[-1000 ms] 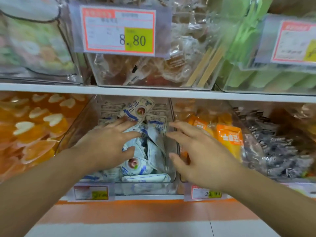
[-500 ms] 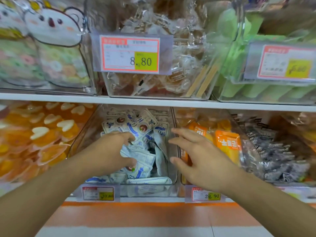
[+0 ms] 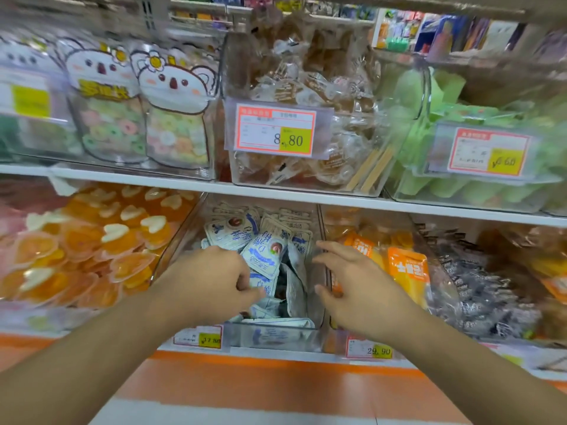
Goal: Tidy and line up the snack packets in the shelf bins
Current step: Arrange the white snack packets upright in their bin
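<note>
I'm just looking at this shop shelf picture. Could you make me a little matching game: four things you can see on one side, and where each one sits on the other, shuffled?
Things:
1. white-and-blue packets
2. orange heart jellies
3. bear-face bags
4. green packets

Places:
A. upper shelf, far right bin
B. lower shelf, bin left of the hands
C. lower shelf, middle bin, under the left hand
D. upper shelf, left of the 8.80 price tag

Pairs: 1-C, 2-B, 3-D, 4-A
</note>
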The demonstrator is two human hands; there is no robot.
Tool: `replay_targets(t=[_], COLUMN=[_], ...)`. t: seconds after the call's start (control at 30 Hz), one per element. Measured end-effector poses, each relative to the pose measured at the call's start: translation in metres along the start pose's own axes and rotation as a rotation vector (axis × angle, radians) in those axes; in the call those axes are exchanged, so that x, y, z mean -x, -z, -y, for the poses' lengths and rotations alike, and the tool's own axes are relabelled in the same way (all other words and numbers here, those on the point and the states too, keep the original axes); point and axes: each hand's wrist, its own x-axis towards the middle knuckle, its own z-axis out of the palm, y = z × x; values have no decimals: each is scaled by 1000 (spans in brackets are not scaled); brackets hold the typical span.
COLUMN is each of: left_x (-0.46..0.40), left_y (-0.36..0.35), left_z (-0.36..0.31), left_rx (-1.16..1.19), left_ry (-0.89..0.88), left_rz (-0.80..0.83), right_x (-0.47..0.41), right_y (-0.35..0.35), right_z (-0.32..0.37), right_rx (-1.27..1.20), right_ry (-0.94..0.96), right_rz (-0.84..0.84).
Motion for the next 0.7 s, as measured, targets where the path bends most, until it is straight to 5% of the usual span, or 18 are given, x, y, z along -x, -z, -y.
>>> replay_targets(t=[0.37, 0.7], left_x=[-93, -38], left_y=[-31, 1], left_z=[-3, 20], left_rx=[271, 519], left_ry=[225, 222], left_rz=[-46, -267], right_x=[-39, -48], right_y=[0, 1], right_z=[4, -3], right_rx=[-59, -86], right_ry=[-95, -117], right_rz=[-62, -69])
